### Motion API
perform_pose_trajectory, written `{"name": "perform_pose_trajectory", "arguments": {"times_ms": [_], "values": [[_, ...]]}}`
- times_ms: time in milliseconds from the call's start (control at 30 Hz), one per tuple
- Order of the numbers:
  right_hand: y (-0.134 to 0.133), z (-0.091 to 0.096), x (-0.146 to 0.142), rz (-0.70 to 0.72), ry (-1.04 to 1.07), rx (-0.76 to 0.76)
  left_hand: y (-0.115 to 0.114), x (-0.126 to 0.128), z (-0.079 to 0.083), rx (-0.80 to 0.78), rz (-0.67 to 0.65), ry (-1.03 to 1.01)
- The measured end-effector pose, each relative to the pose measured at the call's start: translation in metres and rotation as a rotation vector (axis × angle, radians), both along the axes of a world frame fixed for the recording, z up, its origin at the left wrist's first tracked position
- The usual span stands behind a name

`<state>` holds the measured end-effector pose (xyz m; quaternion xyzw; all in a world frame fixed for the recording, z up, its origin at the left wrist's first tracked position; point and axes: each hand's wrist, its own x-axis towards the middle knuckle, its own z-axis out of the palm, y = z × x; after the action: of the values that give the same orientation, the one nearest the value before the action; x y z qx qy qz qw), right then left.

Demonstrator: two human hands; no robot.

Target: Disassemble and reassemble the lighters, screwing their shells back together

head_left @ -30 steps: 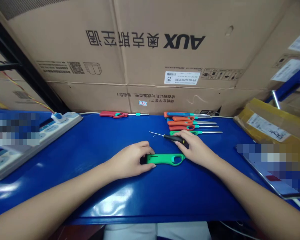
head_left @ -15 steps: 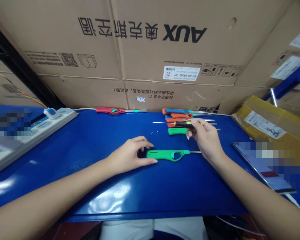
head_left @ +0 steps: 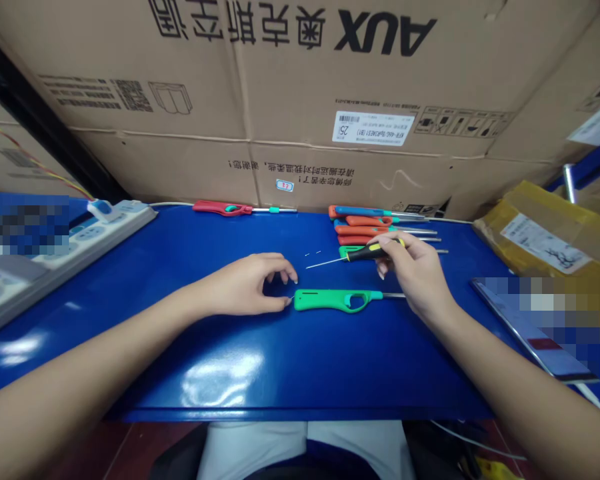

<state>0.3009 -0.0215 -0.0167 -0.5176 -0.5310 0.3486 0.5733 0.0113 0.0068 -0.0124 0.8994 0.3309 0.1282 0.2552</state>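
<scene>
A green gas lighter (head_left: 325, 299) with a trigger loop and metal barrel lies across the blue table, its butt to the left. My left hand (head_left: 260, 283) is just left of that butt, thumb and fingers apart in a curve. A small thin bit shows between the thumb tip and the butt; I cannot make out what it is. In my right hand (head_left: 417, 267) is a screwdriver (head_left: 365, 253) with a black and yellow handle. Its thin shaft points left and slightly down, above the lighter. Two tiny metal pieces (head_left: 313, 253) lie behind it.
Several lighters in orange, red, blue and green (head_left: 363, 231) lie stacked behind my right hand. A red lighter (head_left: 223, 209) rests against the cardboard box (head_left: 290, 120). A power strip (head_left: 65, 267) lies left; a phone (head_left: 540, 340) and yellow-taped parcel (head_left: 510, 207) are right.
My left hand has drawn back left from the lighter's butt, and its fingers no longer straddle it. The screwdriver's tip has dipped toward the lighter. The view has tilted down slightly.
</scene>
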Motion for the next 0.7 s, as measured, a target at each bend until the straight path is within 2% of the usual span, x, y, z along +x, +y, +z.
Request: {"name": "perform_pose_trajectory", "arguments": {"times_ms": [167,467,700], "values": [[0.0,0.001,0.002,-0.014,0.012,-0.029,-0.004,0.006,-0.007,-0.049,0.009,-0.077],[0.014,-0.014,0.001,0.014,0.067,-0.16,0.004,0.004,-0.014,0.002,0.033,-0.123],[0.014,-0.014,0.0,0.021,0.082,-0.216,0.007,0.001,-0.017,-0.078,0.124,-0.226]]}}
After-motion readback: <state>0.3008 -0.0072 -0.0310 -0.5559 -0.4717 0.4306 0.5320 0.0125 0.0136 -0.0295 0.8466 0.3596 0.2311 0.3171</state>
